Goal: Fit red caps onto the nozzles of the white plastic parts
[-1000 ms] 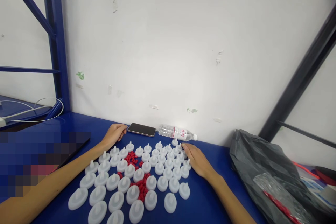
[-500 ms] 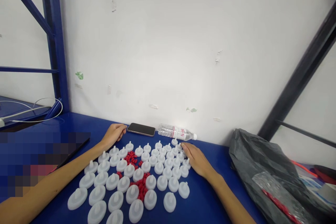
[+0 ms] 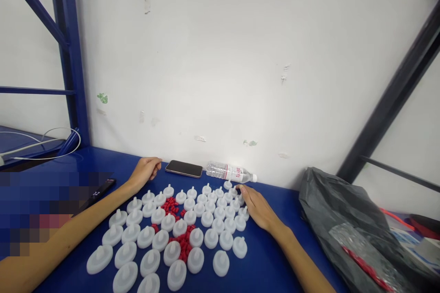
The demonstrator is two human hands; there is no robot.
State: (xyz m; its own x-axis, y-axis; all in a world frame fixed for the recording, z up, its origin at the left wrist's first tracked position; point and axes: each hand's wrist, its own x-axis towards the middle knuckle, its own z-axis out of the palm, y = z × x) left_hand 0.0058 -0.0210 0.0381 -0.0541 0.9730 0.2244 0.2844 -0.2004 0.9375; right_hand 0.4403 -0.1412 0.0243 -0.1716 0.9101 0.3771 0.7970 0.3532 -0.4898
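White caps [image 3: 192,219], each a round disc with its stub pointed upward, are spread in rows on the blue surface [image 3: 268,261]. The right hand [image 3: 256,206] is laid flat and open against them; the left hand [image 3: 146,169] is loosely curled, empty, near a phone [image 3: 184,168].

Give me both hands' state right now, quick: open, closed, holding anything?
Left hand: loosely curled, resting on the blue table beside the phone, holding nothing.
Right hand: open, flat against the white caps, gripping none.
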